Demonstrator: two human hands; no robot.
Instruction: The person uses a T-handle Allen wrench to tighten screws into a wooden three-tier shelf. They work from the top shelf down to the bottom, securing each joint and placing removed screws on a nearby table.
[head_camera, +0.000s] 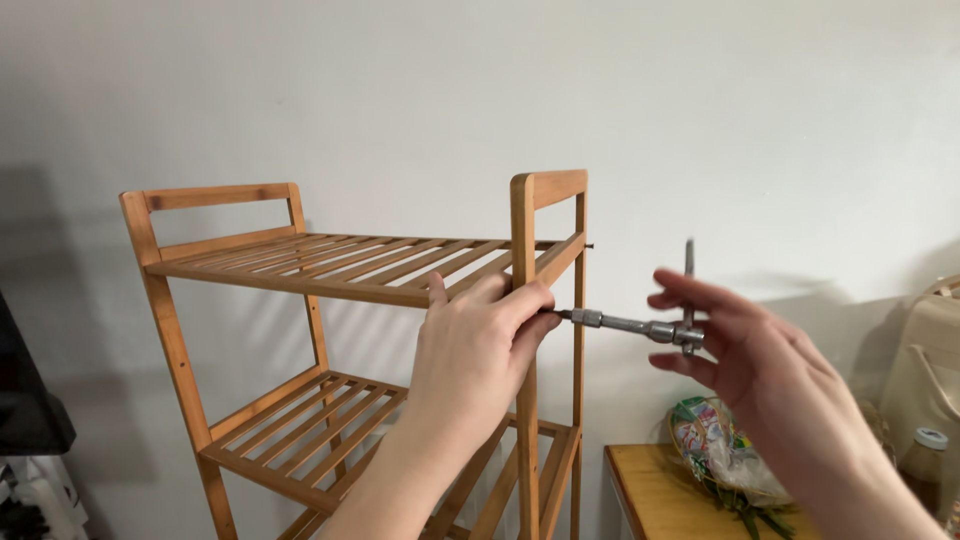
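A wooden slatted shelf rack (340, 262) stands against a white wall. My left hand (478, 345) is wrapped around its front right upright post (523, 225), just below the top shelf. My right hand (735, 340) holds a metal T-handle driver (640, 326) horizontally. The tool's tip meets the post at the spot where my left fingers press. The T-bar of the handle stands upright between my right fingers.
A second slatted shelf (310, 430) lies lower in the rack. At the lower right is a small wooden table (650, 495) with a basket of wrapped items (715, 455). A beige bag (925, 375) and a capped bottle (925, 455) sit at the far right. A dark object (25, 400) is at the left edge.
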